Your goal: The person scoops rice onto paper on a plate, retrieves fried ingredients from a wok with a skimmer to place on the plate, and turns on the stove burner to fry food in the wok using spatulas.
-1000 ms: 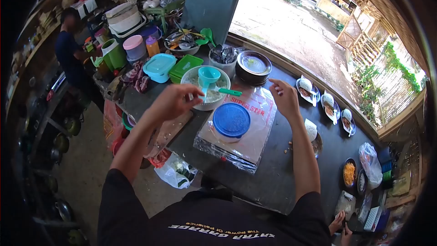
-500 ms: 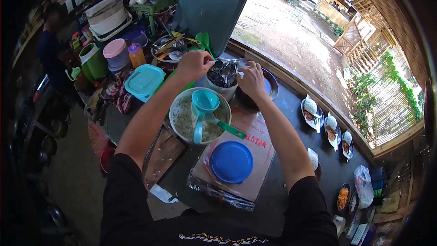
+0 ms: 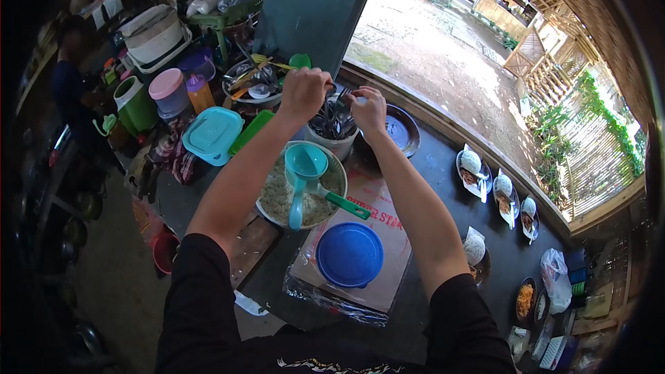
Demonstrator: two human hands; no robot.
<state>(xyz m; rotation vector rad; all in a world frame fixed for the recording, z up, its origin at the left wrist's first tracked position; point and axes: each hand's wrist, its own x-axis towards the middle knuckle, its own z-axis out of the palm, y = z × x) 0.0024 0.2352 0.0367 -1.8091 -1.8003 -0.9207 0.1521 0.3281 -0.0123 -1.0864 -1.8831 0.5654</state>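
Observation:
Both of my hands are raised above a white tub (image 3: 339,148) packed with metal spoons and forks (image 3: 330,125). My left hand (image 3: 307,95) is closed in a pinch at the tub's left side, on a small dark piece I cannot make out. Across from it, my right hand (image 3: 368,107) pinches a fork (image 3: 343,96), its tines showing by the fingertips. Below my wrists sits a bowl of rice (image 3: 274,196), with a teal dipper (image 3: 305,161) and a green-handled scoop (image 3: 348,206) resting on it. A dark plate (image 3: 406,131) lies right of the tub.
A blue-lidded container (image 3: 350,255) stands on a flat carton (image 3: 388,263). Plates of rice and meat (image 3: 473,172) line the counter by the window ledge. Left are a teal-lidded box (image 3: 213,135), a basin of utensils (image 3: 253,83) and another person (image 3: 73,90).
My hands have come a little closer together and higher over the tub. A fork now shows at my right fingertips, and clear plastic seen there before no longer shows.

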